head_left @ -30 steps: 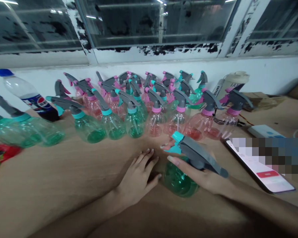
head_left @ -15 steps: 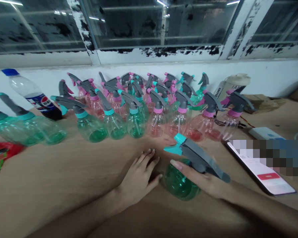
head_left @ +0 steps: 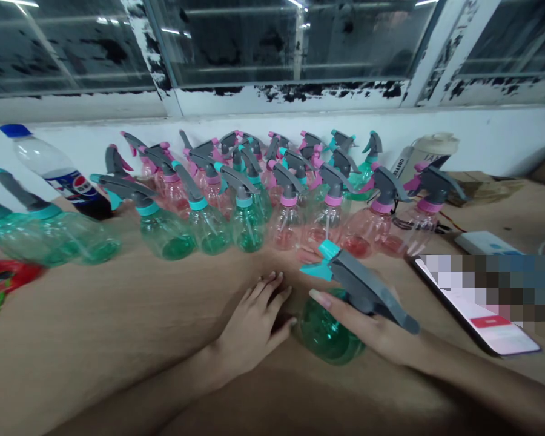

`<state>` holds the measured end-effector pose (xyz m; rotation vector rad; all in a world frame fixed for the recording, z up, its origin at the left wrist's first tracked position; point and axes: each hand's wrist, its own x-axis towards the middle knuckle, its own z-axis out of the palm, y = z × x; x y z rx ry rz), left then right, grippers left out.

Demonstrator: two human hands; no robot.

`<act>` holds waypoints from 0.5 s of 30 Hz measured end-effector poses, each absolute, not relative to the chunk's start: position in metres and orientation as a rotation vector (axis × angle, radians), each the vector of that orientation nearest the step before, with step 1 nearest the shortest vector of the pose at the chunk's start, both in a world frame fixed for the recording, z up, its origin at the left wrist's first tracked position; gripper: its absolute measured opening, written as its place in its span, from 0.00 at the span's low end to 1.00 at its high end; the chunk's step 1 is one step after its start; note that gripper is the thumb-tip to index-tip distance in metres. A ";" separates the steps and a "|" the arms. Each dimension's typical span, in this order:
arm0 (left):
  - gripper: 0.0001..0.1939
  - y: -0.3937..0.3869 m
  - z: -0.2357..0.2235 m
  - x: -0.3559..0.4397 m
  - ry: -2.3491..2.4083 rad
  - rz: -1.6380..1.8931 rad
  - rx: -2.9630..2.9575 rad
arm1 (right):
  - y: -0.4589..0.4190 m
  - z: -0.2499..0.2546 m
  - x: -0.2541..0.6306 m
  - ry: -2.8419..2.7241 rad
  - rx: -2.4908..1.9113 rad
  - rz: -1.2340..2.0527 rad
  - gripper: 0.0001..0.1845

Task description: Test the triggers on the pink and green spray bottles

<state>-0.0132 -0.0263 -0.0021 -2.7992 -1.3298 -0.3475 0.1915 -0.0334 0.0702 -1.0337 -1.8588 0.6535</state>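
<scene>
Hardly anything has moved since the earlier frame: the view has shifted slightly, while both hands and the bottle they flank keep nearly the same places. The right hand (head_left: 381,336) is closed around the green bottle (head_left: 329,336) near its neck, thumb along the near side and a fingertip showing beyond the trigger (head_left: 317,271); whether that fingertip presses on it, I cannot tell. The spray head (head_left: 356,275) rises above the thumb, its grey back reaching over the wrist side. The left hand (head_left: 254,324) lies palm down on the desk (head_left: 118,327), fingers a little spread, with nothing seen in its hold, just beside the bottle.

To hold this well, I would keep the grip low on the neck, the base level and the trigger unsqueezed; the left hand is near enough to steady the bottle's side.

Whether the held bottle contains liquid is unclear. Beyond the hands stand rows of teal-collared bottles (head_left: 249,233) and pink-collared bottles (head_left: 286,233), dip tubes visible in several; their deeper-coloured bases could be liquid or thick plastic. Far off to the left hand's left, the cola bottle (head_left: 75,184) has dark drink low down. Beyond the right hand is a lidded cup (head_left: 436,145), contents hidden.
</scene>
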 end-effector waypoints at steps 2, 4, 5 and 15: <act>0.25 -0.026 -0.002 -0.013 -1.324 -0.344 -2.807 | -0.033 0.070 0.192 -1.871 -1.006 0.655 0.16; 0.25 -0.025 -0.002 -0.013 -1.328 -0.345 -2.812 | -0.031 0.071 0.192 -1.887 -0.984 0.681 0.16; 0.25 -0.025 -0.001 -0.012 -1.333 -0.348 -2.813 | -0.030 0.071 0.192 -1.897 -0.973 0.696 0.15; 0.25 -0.026 0.000 -0.013 -1.338 -0.353 -2.821 | -0.032 0.076 0.195 -1.910 -0.930 0.701 0.03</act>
